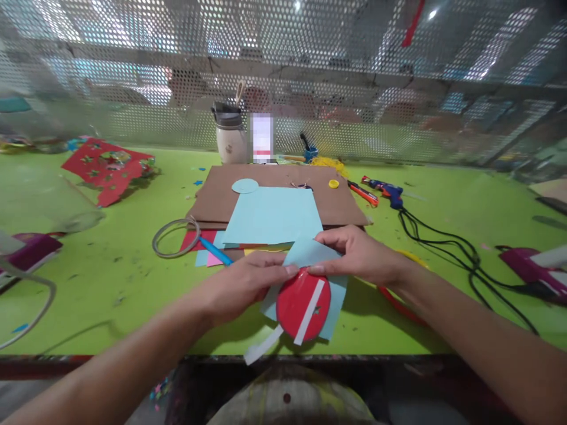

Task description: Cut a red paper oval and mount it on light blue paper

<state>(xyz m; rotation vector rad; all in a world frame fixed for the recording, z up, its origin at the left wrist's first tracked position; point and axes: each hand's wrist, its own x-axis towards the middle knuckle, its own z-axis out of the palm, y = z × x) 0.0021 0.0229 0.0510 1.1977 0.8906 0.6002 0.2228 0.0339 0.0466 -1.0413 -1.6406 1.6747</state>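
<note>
As left grip [245, 282], right grip [359, 252] pinch, red disc [293, 299] just below

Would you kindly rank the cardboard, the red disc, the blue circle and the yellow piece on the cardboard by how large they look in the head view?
1. Cardboard
2. Red disc, though its nearness to the camera enlarges it
3. Blue circle
4. Yellow piece
</note>
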